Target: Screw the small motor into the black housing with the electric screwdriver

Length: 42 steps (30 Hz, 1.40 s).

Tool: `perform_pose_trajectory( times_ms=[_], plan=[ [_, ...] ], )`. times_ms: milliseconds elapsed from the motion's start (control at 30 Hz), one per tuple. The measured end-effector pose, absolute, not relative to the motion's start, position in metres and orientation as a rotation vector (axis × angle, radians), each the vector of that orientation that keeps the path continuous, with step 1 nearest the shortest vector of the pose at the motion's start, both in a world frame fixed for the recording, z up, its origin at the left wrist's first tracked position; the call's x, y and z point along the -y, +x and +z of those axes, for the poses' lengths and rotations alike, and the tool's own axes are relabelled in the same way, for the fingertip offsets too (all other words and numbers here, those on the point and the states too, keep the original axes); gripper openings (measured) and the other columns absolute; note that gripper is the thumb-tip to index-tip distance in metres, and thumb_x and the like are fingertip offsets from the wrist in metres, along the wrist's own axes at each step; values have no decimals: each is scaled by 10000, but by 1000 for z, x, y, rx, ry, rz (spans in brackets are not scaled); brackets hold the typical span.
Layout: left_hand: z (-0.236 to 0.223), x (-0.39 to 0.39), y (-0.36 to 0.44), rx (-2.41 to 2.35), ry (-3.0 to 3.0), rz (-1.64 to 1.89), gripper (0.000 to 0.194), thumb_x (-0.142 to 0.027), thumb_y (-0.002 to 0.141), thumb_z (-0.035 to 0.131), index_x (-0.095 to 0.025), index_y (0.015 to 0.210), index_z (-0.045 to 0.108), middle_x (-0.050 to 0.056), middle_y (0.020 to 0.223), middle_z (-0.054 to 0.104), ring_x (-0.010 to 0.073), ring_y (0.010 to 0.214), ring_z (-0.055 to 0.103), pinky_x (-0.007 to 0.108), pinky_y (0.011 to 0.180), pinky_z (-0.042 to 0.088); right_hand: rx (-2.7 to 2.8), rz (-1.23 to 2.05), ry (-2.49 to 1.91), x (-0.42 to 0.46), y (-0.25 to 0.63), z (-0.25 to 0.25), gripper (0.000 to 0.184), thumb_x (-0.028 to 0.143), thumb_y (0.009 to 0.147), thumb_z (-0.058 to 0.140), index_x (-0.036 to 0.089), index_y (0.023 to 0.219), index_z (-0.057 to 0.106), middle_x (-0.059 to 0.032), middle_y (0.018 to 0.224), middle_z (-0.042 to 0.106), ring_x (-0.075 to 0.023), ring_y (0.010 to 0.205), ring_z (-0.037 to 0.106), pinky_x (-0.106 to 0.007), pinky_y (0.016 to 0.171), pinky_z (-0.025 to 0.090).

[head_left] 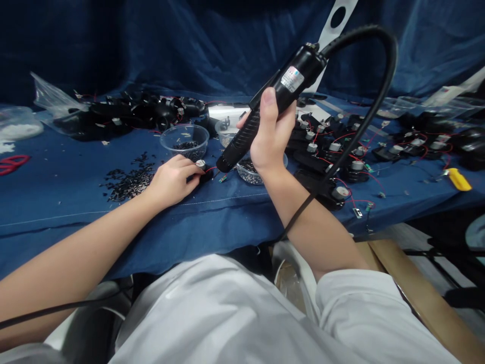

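Observation:
My right hand is wrapped round a black corded electric screwdriver, tilted with its tip pointing down and left. The tip is close to a small black part with a round silvery motor on the table. My left hand holds that motor part at its left side, fingers bent round it and partly hiding it. A red wire runs from it towards a tiny green circuit board. Beside my left wrist lies a heap of small black pieces and screws.
Clear plastic bowls with small pieces stand behind my hands. To the right lie several black motor assemblies with red wires, and a yellow-handled tool. Red handles lie far left. The screwdriver's black cable loops across my right forearm.

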State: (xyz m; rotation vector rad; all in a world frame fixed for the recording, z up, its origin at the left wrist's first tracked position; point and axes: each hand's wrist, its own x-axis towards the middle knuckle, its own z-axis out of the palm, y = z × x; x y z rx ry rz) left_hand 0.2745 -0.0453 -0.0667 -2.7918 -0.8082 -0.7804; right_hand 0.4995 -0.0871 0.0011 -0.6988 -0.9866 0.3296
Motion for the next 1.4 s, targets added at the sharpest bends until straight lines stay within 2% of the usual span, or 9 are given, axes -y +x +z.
perform_pose_trajectory(
  times_ms=[200,367,500,733,900,1033,1200,1300,1400],
  plan=[
    [-66,49,279,861,-2752,-697,225,-221,944,554,-170,959,773,113,926,744,284,917,665,437,867,586,989,338,-691,89,498,0,556,841,860,602,318,1032,527,69,700,658,-157,643,750,-309,578,649],
    [-62,53,280,945,-2709,-609,222,-242,942,566,-190,960,781,104,930,737,293,941,659,418,792,579,987,385,-725,91,497,-2,578,855,844,599,314,1045,562,50,765,707,-186,770,803,-352,697,698],
    [-61,55,280,968,-2710,-606,227,-254,929,573,-199,962,791,104,952,742,302,970,659,414,749,578,978,371,-704,89,496,-4,559,831,860,610,306,1050,575,35,796,732,-220,872,821,-377,733,688],
    [-63,53,281,902,-2747,-665,276,-254,935,554,-155,957,810,124,926,735,300,931,657,452,844,599,984,343,-680,87,494,-5,516,798,881,621,320,1067,566,37,745,704,-233,899,819,-367,714,665],
    [-63,50,277,807,-2870,-774,307,-315,989,552,-182,917,818,99,917,761,261,900,672,415,853,599,972,359,-660,91,494,-4,514,808,874,624,338,1072,557,31,787,706,-256,951,823,-407,731,677],
    [-60,53,272,668,-3035,-876,253,-345,970,620,-214,903,827,66,933,783,222,907,702,373,875,600,1017,335,-662,97,494,-2,531,829,876,599,331,1047,529,49,751,649,-218,799,801,-362,626,635],
    [-60,53,270,596,-3086,-906,228,-360,956,665,-219,919,840,54,933,792,206,897,714,351,863,597,1091,297,-549,90,493,-4,599,855,857,605,308,1063,477,84,692,554,-125,522,664,-283,473,510],
    [-58,54,271,609,-3080,-859,262,-372,968,645,-200,907,832,70,932,786,216,901,707,358,866,587,1120,250,-542,84,491,-8,649,889,851,568,312,1112,430,86,720,533,-114,509,647,-279,471,492],
    [-55,58,272,728,-3061,-720,272,-378,969,617,-207,921,822,77,969,777,242,943,696,384,880,574,1131,192,-570,83,489,-9,599,855,895,550,309,1107,422,85,728,547,-104,506,638,-283,508,522]
  ],
)
